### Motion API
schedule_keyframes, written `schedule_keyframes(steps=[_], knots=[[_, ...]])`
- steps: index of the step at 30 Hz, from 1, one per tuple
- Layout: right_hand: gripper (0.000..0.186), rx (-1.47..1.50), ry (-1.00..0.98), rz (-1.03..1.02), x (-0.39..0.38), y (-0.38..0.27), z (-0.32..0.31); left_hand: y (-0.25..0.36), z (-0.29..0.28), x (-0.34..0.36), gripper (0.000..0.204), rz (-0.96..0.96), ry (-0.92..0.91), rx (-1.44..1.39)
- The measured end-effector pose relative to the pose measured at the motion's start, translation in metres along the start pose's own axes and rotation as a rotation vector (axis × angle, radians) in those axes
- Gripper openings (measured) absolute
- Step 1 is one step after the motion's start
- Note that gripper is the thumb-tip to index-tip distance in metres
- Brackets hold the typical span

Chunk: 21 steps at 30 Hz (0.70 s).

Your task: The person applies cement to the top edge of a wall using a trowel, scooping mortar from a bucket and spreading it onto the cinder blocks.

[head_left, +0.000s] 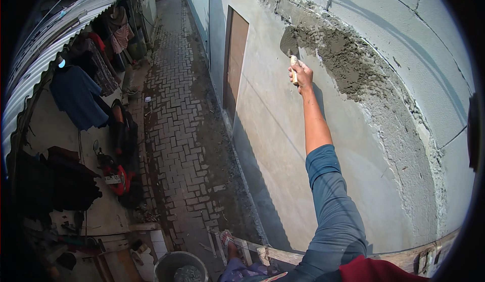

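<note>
My right hand [302, 76] is closed round the pale handle of a trowel [289, 43], with the arm stretched far up along the wall. The trowel's grey blade lies against the upper wall, at the left end of a band of rough, dark wet mortar [346, 62]. Below that band the wall [283, 115] is smooth grey plaster. To the right, a lighter rough strip [399, 135] curves down beside pale blocks [404, 44]. My left hand is out of view.
A wooden rail [288, 255] runs below me, near a sandalled foot [227, 239]. A dark bucket [159, 269] holding grey material stands lower left. A paved alley [177, 130] lies far below, beside a red motorbike [118, 178], hanging clothes [76, 97] and a corrugated roof [50, 44]. A brown door [235, 62] is in the wall.
</note>
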State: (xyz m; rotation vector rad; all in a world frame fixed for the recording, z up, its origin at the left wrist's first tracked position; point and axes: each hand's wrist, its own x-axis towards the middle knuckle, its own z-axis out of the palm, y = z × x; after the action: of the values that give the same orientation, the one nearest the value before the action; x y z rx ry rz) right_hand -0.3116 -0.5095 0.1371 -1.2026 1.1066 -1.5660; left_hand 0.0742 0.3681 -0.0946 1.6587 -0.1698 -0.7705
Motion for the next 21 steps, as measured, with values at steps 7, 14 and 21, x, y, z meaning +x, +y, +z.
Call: schedule_keyframes(steps=[7,14,21], knots=[[0.03,-0.287,-0.029,-0.036,-0.097,-0.046,-0.029,0.046,0.081,0.067,0.038,-0.418,0.127,-0.183],[0.04,-0.447,-0.548,0.113,-0.312,-0.052,0.011,0.099,0.207,0.128,0.018,-0.223,-0.037,-0.274],[0.029,-1.222,-1.045,-0.108,-0.424,0.011,0.042,0.16,0.317,0.143,0.051,0.006,-0.297,-0.133]])
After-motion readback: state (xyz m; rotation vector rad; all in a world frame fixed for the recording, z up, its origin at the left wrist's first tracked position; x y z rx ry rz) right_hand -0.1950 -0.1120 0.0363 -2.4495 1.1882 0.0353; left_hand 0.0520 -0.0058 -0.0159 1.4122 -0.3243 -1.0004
